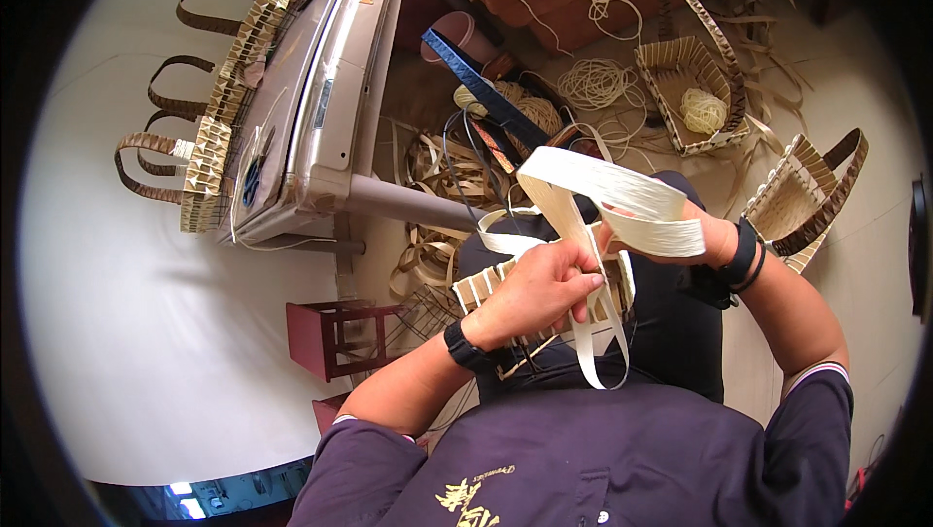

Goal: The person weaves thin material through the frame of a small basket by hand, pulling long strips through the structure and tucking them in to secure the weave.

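On my lap rests a small woven basket (473,291) with cream and brown strips, partly hidden behind my hands. My left hand (546,286) is closed, its thumb and fingers pinching a cream flat strip (559,201) above the basket. A loop of this strip hangs below the fingers toward my shirt. To the right, my right hand (708,235) is closed around the strip's wide folded loops (651,206), which cover most of its fingers. The two hands are close together over the basket.
Finished-looking baskets with brown handles stand on the floor at right, one (690,75) holding a yarn ball (703,111). Cord coils (601,85) and loose strips (442,172) lie ahead. A table (326,89) stands at left, more handled baskets (219,148) beyond it, a dark red stool (330,337) nearer.
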The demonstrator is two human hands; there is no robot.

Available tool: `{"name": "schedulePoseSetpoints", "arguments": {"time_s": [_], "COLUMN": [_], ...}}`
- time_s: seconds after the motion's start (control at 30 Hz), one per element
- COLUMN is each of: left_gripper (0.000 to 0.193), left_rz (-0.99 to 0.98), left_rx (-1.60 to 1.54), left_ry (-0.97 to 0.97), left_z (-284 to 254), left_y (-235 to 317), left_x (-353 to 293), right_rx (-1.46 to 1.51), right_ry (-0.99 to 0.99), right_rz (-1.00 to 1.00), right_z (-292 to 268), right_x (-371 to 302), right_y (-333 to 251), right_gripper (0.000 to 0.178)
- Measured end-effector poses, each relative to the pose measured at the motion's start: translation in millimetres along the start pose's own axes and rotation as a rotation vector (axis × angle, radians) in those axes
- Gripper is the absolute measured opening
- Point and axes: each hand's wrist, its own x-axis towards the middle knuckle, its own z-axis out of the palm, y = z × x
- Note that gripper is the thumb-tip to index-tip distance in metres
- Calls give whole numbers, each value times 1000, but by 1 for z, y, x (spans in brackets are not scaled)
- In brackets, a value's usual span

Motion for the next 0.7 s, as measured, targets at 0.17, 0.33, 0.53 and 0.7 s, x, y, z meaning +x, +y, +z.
{"name": "schedulePoseSetpoints", "arguments": {"time_s": [0.17, 0.33, 0.53, 0.7], "left_gripper": [13, 14, 14, 13], "left_rz": [10, 62, 38, 14], "left_rx": [69, 172, 63, 84], "left_ry": [18, 40, 9, -20], "left_z": [-3, 0, -1, -1], "left_y": [4, 8, 6, 7], "left_x": [-2, -6, -8, -6], "right_rx": [-190, 83, -182, 188], "right_ry": [34, -36, 0, -240], "right_rz": [-40, 336, 282, 360], "right_z": [14, 21, 20, -5], "right_x": [-17, -26, -17, 2], "right_y": [9, 6, -19, 1], "right_gripper": [27, 13, 24, 12]}}
